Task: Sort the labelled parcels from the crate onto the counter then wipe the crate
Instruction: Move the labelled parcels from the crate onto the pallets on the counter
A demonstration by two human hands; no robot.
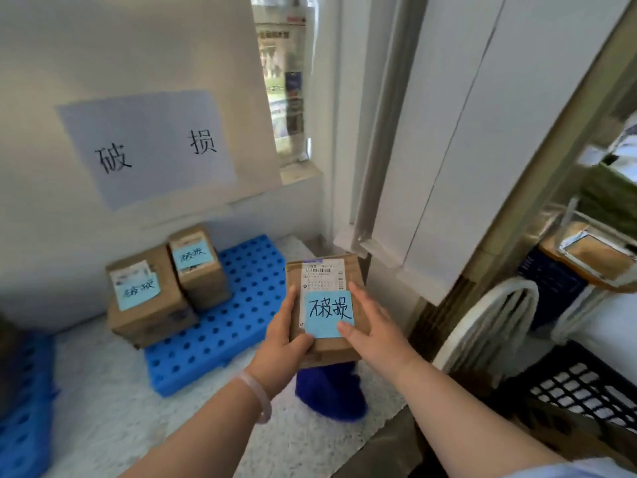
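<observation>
Together, both hands grip one parcel (324,305): left hand (286,334) curled round its left edge, right hand (374,327) clasping its right side.

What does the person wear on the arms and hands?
Both forearms are bare. The left hand has a pale translucent bangle round its wrist; the right hand shows no ring or band. A pale fabric edge, perhaps a sleeve, shows near the right elbow.
</observation>
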